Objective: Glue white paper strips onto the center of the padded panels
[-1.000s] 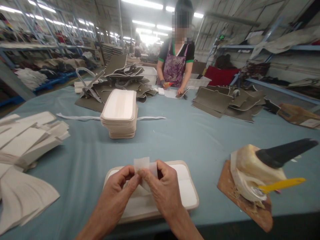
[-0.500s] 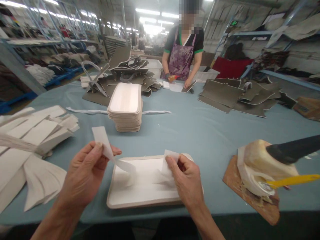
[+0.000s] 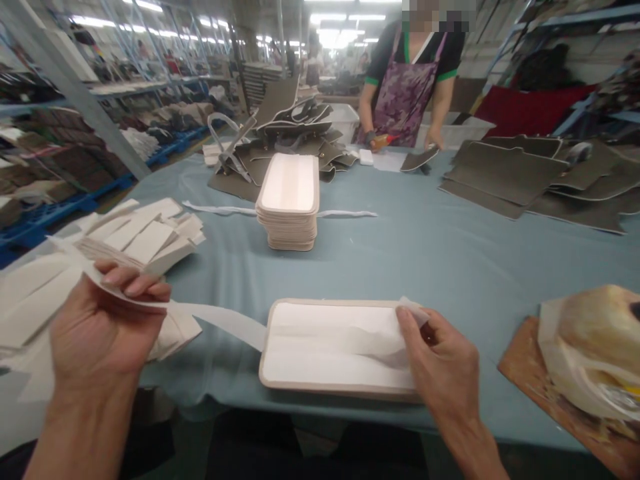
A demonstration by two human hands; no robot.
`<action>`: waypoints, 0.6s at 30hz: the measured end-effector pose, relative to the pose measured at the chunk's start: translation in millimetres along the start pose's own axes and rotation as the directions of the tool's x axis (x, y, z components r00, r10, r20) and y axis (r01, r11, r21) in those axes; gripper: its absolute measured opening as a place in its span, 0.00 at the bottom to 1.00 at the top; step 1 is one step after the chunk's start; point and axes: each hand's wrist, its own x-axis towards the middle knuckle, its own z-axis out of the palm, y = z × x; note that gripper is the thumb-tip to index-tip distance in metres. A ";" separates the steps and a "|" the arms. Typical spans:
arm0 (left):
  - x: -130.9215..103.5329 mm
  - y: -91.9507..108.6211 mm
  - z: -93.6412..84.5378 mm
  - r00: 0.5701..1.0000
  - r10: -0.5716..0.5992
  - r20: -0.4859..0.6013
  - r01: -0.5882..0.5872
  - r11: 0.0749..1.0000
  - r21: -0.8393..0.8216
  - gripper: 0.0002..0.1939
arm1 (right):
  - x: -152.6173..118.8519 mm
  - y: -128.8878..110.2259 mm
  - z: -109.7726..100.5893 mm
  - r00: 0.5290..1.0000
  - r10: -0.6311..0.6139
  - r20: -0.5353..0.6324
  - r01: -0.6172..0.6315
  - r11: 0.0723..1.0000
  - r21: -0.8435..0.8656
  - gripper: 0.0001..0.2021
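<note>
Left hand [image 3: 95,327], at eight o'clock, pinches one end of a white strip [image 3: 220,319] off the table [image 3: 400,260]. The strip runs across to the flat cream panel [image 3: 320,367] at six o'clock. Right hand [image 3: 443,363], at four o'clock, presses the strip's other end against the panel's right edge. A stack of like panels [image 3: 290,207] stands at twelve o'clock. Loose white pieces [image 3: 140,233] lie at nine to ten o'clock. A glue-caked pot [image 3: 590,353] sits on a brown board [image 3: 525,363] at three to four o'clock. A person in a purple apron [image 3: 405,93] works at one o'clock beside grey panels [image 3: 510,173].
</note>
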 end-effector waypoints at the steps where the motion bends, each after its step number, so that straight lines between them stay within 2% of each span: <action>1: 3.5 3.2 -4.8 1.000 0.008 -0.021 -0.008 1.000 0.006 0.06 | 0.3 0.2 0.0 1.000 0.003 -0.004 -0.003 1.000 -0.024 0.24; 3: 9.4 7.3 -14.0 0.997 0.035 -0.074 -0.030 0.997 0.073 0.06 | 0.6 0.6 0.3 1.000 0.018 0.000 -0.018 0.997 -0.069 0.25; 4: 12.0 8.0 -18.4 0.988 0.090 -0.122 -0.072 0.987 0.145 0.06 | 0.6 0.7 0.4 1.000 0.025 0.006 -0.025 0.996 -0.087 0.25; 5: 14.5 7.8 -22.7 0.974 0.163 -0.158 -0.113 0.951 0.287 0.07 | 0.5 0.6 0.6 0.999 0.031 0.012 -0.030 0.994 -0.102 0.25; 6: 17.1 6.9 -26.9 0.953 0.251 -0.171 -0.147 0.874 0.464 0.06 | 0.3 0.5 0.7 0.999 0.034 0.018 -0.032 0.993 -0.115 0.25; 7: 19.7 5.5 -30.9 0.934 0.321 -0.158 -0.155 0.760 0.631 0.05 | 0.1 0.1 0.8 0.999 0.036 0.023 -0.033 0.991 -0.127 0.25; 8: 22.2 3.8 -34.5 0.918 0.380 -0.111 -0.157 0.607 0.779 0.02 | -0.3 -0.2 0.7 0.999 0.036 0.026 -0.032 0.990 -0.138 0.25; 9: 24.4 2.0 -37.5 0.909 0.416 -0.021 -0.169 0.414 0.894 0.05 | -0.8 -0.6 0.6 0.999 0.034 0.029 -0.030 0.989 -0.148 0.25; 10: 25.7 0.0 -39.7 0.905 0.416 0.093 -0.191 0.200 0.961 0.14 | -1.4 -0.8 0.3 0.999 0.032 0.032 -0.026 0.988 -0.154 0.25; 12: 23.1 -5.2 -41.5 0.860 0.398 0.320 -0.272 -0.173 0.947 0.33 | -2.7 -0.5 -0.7 0.999 0.025 0.031 -0.020 0.987 -0.161 0.25; 13: 18.0 -9.0 -41.4 0.819 0.384 0.426 -0.316 -0.318 0.894 0.38 | -3.4 0.1 -1.4 0.999 0.019 0.031 -0.014 0.987 -0.161 0.25; 14: 9.9 -14.0 -41.1 0.776 0.373 0.509 -0.358 -0.404 0.842 0.39 | -4.0 1.2 -2.2 0.999 0.012 0.030 -0.007 0.987 -0.162 0.25; 16: -15.0 -28.5 -41.2 0.705 0.339 0.623 -0.489 -0.402 0.774 0.33 | -4.9 4.0 -3.6 1.000 0.001 0.022 0.003 0.986 -0.168 0.25; 17: -30.5 -37.7 -42.4 0.674 0.277 0.685 -0.581 -0.374 0.723 0.27 | -5.0 5.5 -4.2 1.000 -0.003 0.020 0.007 0.985 -0.170 0.25; 18: -46.5 -47.7 -44.5 0.628 0.166 0.760 -0.691 -0.330 0.643 0.22 | -4.9 7.0 -4.5 1.000 -0.008 0.018 0.011 0.986 -0.167 0.24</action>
